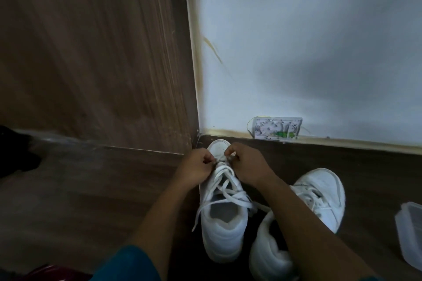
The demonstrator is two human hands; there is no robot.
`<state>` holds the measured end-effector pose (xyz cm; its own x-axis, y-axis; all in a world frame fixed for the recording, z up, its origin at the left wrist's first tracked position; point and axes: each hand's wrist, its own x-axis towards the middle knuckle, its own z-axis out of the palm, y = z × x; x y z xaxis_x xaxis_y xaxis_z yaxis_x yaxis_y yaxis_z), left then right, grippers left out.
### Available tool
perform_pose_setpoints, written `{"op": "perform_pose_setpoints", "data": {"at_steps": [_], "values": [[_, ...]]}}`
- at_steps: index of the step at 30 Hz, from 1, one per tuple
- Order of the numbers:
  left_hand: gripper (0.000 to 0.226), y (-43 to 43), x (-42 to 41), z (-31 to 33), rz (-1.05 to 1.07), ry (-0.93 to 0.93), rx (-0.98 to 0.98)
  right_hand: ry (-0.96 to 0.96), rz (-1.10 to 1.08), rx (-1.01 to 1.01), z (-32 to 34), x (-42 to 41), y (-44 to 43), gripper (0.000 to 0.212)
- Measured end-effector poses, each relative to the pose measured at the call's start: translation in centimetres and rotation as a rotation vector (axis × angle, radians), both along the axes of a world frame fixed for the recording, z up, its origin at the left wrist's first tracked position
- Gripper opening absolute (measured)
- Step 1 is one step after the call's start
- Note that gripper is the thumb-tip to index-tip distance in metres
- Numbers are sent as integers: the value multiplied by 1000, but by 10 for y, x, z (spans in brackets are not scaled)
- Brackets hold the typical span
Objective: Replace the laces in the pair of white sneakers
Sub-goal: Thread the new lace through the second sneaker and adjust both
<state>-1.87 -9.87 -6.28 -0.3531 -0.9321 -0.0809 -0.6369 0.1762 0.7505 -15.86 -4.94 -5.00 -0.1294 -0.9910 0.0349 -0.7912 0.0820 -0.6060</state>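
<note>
Person works low over a dark wood floor (68,189), in the corner where a wooden panel (91,52) meets a pale wall (296,52).

Centre sneaker (225,235): white, upright on its sole, heel toward the camera, toe almost at the corner. White lace (225,180) criss-crosses loosely up the tongue. One free end trails off the shoe's left side onto the floor.

Left hand (197,166): fingers curled, pinching the lace at the eyelets nearest the toe.
Right hand (247,164): same posture, fingertips nipped on the lace just across from the left. The two hands are nearly touching over the toe box.

Second sneaker (319,194): white, just right of the first, toe angled away to the right, largely crossed by the right forearm. Lacing shows on its upper.

Containers:
- Plastic tub (411,232), translucent, on the floor at the right edge, cut by the frame, well apart from the shoes. Contents cannot be made out.
- Wall box (277,128), small and open-faced, at the foot of the wall beyond the sneaker's toe. Inside are white round parts and a green piece. A thin wire loops out at its left.

Teal sleeve (127,264) at the bottom edge. A dark object (16,150) sits at far left, too blurred to identify.
</note>
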Motion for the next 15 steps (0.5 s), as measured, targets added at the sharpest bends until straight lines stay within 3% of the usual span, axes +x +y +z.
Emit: {"op": "perform_pose_setpoints", "data": {"at_steps": [4, 9, 12, 15], "values": [[13, -3, -3, 0, -83, -108, -39, 63, 11, 47, -2, 1, -10, 13], [22, -6, 1, -2, -86, -98, 17, 164, 38, 50, -8, 5, -13, 9], [24, -7, 2, -3, -95, -87, 13, 117, 5, 35, -7, 5, -11, 26], [24, -6, 0, -5, -90, -75, -21, 98, -38, 14, -6, 4, -7, 12]]}}
